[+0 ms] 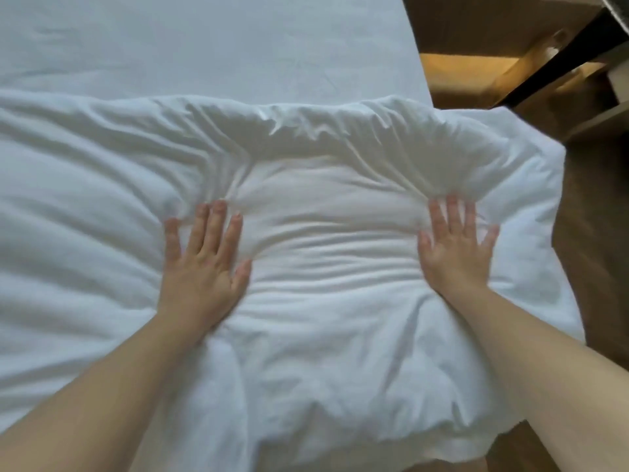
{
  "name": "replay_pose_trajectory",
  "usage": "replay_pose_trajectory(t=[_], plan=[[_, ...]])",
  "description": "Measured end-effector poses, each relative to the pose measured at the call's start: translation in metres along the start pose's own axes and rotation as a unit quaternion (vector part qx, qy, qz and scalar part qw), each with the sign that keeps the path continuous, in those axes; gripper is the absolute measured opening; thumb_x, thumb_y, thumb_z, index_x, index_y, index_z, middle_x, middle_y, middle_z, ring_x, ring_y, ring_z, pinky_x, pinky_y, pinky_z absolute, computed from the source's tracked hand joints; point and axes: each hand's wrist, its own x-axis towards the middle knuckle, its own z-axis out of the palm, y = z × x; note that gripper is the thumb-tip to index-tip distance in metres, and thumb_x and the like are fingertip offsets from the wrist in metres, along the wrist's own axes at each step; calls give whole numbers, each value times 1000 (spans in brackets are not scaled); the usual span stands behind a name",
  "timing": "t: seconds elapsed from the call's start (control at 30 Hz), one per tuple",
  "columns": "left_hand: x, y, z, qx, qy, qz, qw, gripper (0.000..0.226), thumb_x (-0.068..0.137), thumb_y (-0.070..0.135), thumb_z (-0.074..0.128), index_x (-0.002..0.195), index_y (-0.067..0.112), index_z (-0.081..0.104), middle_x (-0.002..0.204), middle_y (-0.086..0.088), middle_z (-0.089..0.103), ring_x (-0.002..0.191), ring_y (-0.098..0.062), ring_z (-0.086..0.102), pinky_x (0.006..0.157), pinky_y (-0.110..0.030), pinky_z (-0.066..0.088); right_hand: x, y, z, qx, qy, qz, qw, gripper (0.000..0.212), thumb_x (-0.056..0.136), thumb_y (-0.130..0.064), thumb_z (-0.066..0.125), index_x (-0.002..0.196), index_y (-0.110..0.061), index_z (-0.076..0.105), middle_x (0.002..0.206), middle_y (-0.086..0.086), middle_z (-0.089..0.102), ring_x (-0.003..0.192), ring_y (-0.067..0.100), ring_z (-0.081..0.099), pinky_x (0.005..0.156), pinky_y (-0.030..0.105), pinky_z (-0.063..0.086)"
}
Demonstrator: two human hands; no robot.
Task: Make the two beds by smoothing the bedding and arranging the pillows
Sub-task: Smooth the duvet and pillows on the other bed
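Observation:
A thick white duvet covers the near part of the bed, its puffy folded edge running across the middle of the view. Beyond that edge lies the flat white bed sheet. My left hand presses flat on the duvet with straight, spread fingers. About a forearm's length to the right, my right hand presses flat in the same way near the duvet's right corner. Wrinkles run between the two hands. No pillow is in view.
The brown wooden floor runs along the right side of the bed. A lit wooden nightstand or shelf with a dark rail stands at the upper right. The duvet's right corner overhangs the mattress edge.

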Motion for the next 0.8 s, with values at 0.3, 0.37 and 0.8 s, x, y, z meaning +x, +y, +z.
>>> replay_pose_trajectory(t=[0.3,0.37,0.8], plan=[[-81,26,-18,-27,6,20,999,68,90,45,35,152,19,32,161,-10,21,149,-28,18,115,-65,9,-121,-139,-21,121,46,-254,958,58,93,-40,37,150,-30,35,161,2,23,150,27,17,115,64,8],[-104,-2,-1,-4,-17,-6,1000,66,92,45,33,151,16,35,160,-10,23,149,-27,18,115,-63,11,-125,-119,0,106,30,-210,971,59,91,-38,38,150,-29,36,161,2,25,149,25,19,115,64,12],[-109,-145,-90,61,3,-64,996,69,96,52,26,155,17,21,164,-10,7,150,-31,6,114,-64,-2,-141,-245,-108,89,-45,-257,961,64,94,-50,4,155,-33,-4,164,1,-11,151,28,-10,115,64,-3]])
